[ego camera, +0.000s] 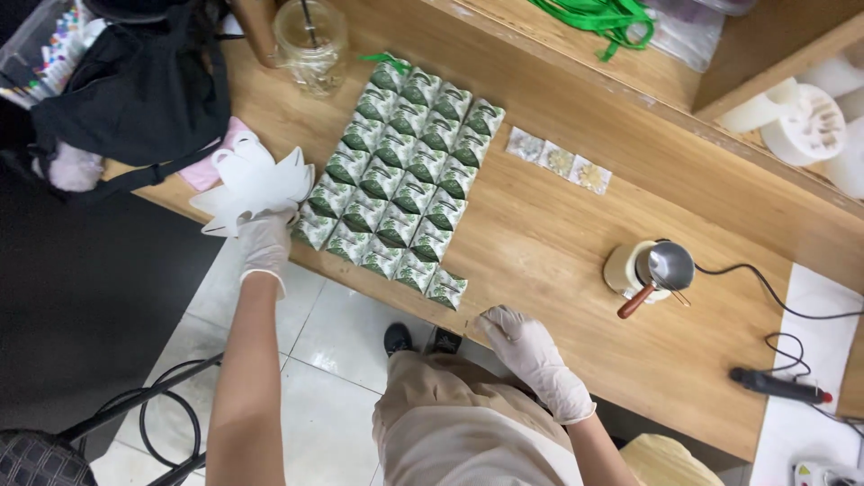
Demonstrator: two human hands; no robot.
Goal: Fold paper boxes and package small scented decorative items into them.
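At the upper left of the frame a black bag (144,85) slumps on the wooden counter (558,243), with a tray of coloured markers (45,49) behind it and a pink cloth (209,166) peeking out beneath. Just right of that, the left hand (264,241), gloved in white, has its fingers pinched on the lower edge of a stack of flat white die-cut blanks (252,180) that fan out like leaves at the counter's near edge. I'd judge the step in hand to be picking up a fresh blank; the next move calls for peeling a single sheet off the stack without dragging the rest, and keeping clear of the finished pieces beside it. Touching the stack on its right lies a tidy block of folded green-and-white little boxes (400,171), packed in slanting rows, with one more box (446,288) at the near corner, and a clear glass jar (310,45) stands above them. Below centre, the right hand (522,346), also gloved, rests on the counter's front edge, fingers loosely curled and seemingly holding nothing, though I cannot tell for sure. Farther right sit three small sachets (560,162), then a roll of tape with a small metal ladle (657,270) resting on it, and at the far right a black corded tool (778,385) on a white sheet.
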